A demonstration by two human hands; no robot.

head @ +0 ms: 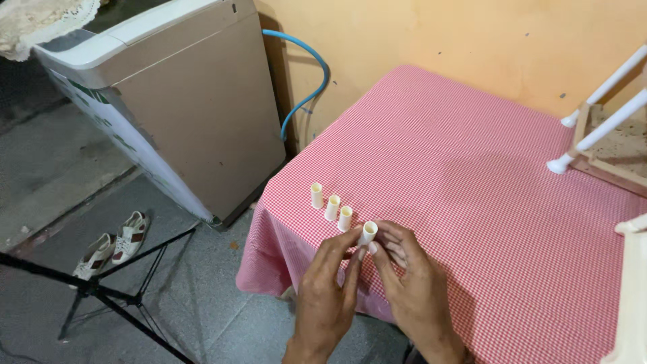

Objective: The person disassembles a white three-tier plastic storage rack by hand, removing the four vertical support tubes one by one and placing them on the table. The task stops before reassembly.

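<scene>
Both of my hands meet over the near left corner of a table with a red-and-white checked cloth (472, 202). My left hand (327, 290) and my right hand (411, 283) pinch one small cream plastic tube (367, 233) between their fingertips, held upright just above the cloth. Three more cream tubes stand upright in a short row on the cloth just beyond: one (317, 195), a second (332, 207) and a third (345, 218).
A beige washing machine (189, 114) with a blue hose (306, 87) stands left of the table. A pair of sandals (111, 246) and a black tripod (101, 290) are on the grey floor. White tubes on a wooden frame (606, 135) lie at the table's far right.
</scene>
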